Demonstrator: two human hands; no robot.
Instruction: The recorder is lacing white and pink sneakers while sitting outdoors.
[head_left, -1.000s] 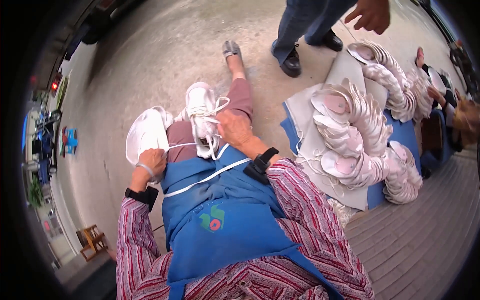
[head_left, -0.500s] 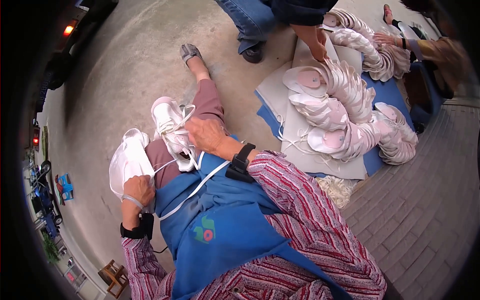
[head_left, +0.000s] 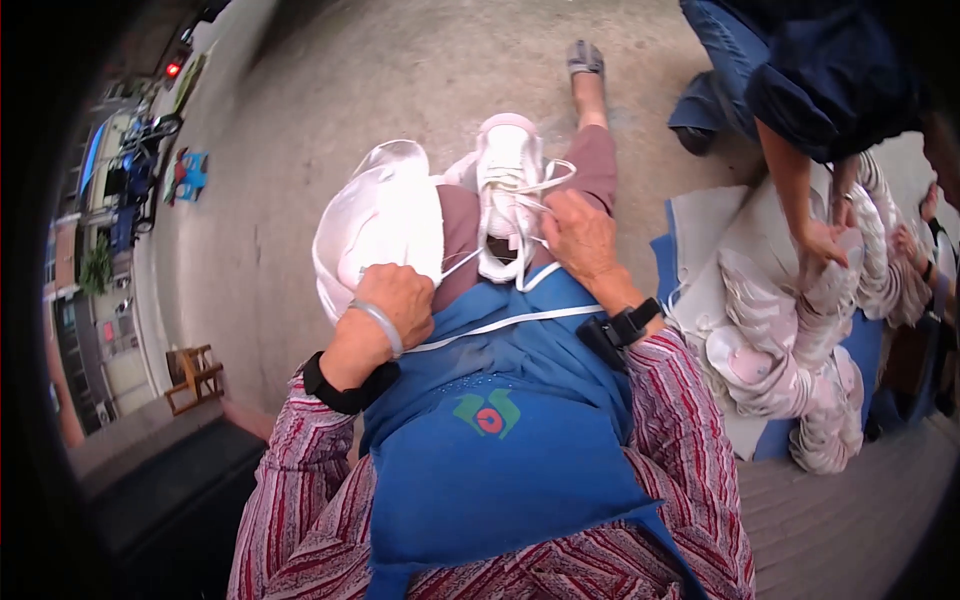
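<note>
On my lap lies a white sneaker point(head_left: 510, 190) with a pink toe, its toe pointing away from me and its laces loosely threaded. My right hand point(head_left: 585, 238) is closed at its right side, pinching a white shoelace point(head_left: 553, 180) by the eyelets. My left hand point(head_left: 388, 305) is closed too, and a lace strand from the shoe runs taut into it. Beside that hand rests a white bundle point(head_left: 395, 215) with a sheer edge, too bright to make out. A flat lace stretches across my blue apron point(head_left: 500, 490) between my wrists.
Stacked white and pink shoe pieces point(head_left: 770, 330) lie on grey sheets point(head_left: 705, 225) at the right. A person in jeans point(head_left: 740, 60) bends over them with both hands there. Another person's hand point(head_left: 905, 240) is beyond. A wooden stool point(head_left: 192, 378) stands at the left.
The view has swung left, so the stacks now sit farther right. Both my hands still grip near the sneaker. The bending person's hands have come down onto the stacked pieces.
</note>
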